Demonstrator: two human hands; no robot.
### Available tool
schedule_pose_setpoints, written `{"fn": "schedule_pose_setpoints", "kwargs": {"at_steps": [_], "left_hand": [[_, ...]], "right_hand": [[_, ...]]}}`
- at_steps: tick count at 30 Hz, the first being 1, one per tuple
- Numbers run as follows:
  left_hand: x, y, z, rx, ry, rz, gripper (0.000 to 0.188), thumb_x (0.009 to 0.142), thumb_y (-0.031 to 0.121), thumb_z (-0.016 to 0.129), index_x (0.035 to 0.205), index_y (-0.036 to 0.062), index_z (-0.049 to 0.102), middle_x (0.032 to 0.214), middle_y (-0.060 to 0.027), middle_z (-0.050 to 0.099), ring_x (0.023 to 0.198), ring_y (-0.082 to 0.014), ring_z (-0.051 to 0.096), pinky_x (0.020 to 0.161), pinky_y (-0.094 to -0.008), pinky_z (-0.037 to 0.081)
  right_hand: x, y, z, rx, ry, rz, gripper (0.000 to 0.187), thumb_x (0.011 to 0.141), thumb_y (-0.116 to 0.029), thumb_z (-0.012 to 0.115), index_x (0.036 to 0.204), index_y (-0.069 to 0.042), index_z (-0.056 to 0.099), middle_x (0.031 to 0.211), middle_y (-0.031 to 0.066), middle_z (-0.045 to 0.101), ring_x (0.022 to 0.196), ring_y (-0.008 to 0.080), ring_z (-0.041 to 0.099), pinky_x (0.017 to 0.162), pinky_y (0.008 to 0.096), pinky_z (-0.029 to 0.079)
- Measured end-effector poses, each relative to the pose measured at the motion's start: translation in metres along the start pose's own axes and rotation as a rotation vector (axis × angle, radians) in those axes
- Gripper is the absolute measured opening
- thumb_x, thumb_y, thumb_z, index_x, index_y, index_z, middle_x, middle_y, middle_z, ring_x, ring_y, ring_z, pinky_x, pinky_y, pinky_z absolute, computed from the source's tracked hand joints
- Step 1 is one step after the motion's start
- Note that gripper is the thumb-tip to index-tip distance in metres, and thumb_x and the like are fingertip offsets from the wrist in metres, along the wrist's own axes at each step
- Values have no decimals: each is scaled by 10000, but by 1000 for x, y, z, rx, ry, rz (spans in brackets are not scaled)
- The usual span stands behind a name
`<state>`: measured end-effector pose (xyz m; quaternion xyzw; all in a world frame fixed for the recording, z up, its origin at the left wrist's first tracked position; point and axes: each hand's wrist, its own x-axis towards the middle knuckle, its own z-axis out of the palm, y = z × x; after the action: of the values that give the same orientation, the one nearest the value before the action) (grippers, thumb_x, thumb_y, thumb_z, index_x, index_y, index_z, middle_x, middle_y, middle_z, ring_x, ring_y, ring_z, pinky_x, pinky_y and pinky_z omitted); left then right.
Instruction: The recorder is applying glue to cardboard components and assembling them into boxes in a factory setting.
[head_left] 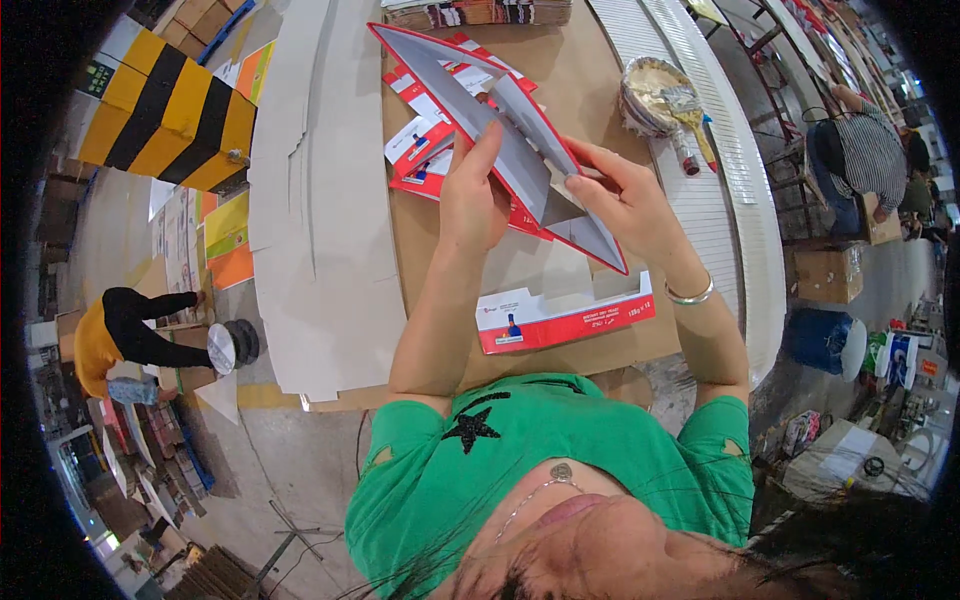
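Note:
Between my two hands a red carton [525,178] is held up at a slant, part folded, its grey-white inside facing up. My left hand [474,195] grips its near left side, with the thumb against the inner panel. On the other side my right hand [628,200] pinches the right-hand panel between thumb and fingers. Beneath the held carton, several red and white cartons [421,143] overlap on the brown cardboard table cover [410,235]. Closer to me lies another red and white carton [560,333] with a cut-out upper edge, touched by neither hand.
A tub of pale paste [650,92] with a brush [690,117] stands at the right. A stack of flat card [475,12] lies at the far edge. White sheets [340,200] cover the left side. A yellow-black pillar [170,110] rises beyond; two people work farther off.

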<state>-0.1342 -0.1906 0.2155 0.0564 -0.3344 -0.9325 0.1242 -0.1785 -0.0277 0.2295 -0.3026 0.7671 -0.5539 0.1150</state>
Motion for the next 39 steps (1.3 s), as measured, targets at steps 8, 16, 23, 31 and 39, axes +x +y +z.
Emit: {"fn": "schedule_pose_setpoints", "kwargs": {"at_steps": [8,16,23,31,39], "left_hand": [[10,-10,-3,-43,93,-6,364,914,219,480,1232,78,371,1100,-57,521,972,-150,531,798,-324,459],[7,-9,9,206,116,10,423,859,200,571,1219,89,379,1036,-45,522,909,-113,525,762,-294,448],[11,-13,19,458,-22,88,521,822,212,630,1251,56,381,1096,-52,511,985,-129,496,810,-292,430],[12,-6,31,495,-72,146,509,806,191,649,1207,18,387,1037,-70,551,920,-124,528,807,-262,427],[13,-3,35,495,-86,136,548,811,270,642,1228,8,402,1013,-69,546,917,-114,505,805,-248,409]], "right_hand": [[-43,-33,13,22,29,-281,256,870,-48,458,1094,32,552,1072,130,606,896,150,583,767,262,448],[-33,5,20,-3,304,-151,218,811,15,541,1028,18,560,954,138,612,774,176,605,665,269,471],[-11,10,15,-95,475,10,370,742,-30,649,1077,-17,493,784,89,560,622,147,535,554,267,439],[13,3,15,-642,572,-70,644,636,-224,770,1148,-56,418,770,93,531,635,242,550,548,346,456],[25,10,11,-605,586,-122,631,657,-265,764,1138,-42,421,736,105,532,604,255,553,517,356,448]]}}
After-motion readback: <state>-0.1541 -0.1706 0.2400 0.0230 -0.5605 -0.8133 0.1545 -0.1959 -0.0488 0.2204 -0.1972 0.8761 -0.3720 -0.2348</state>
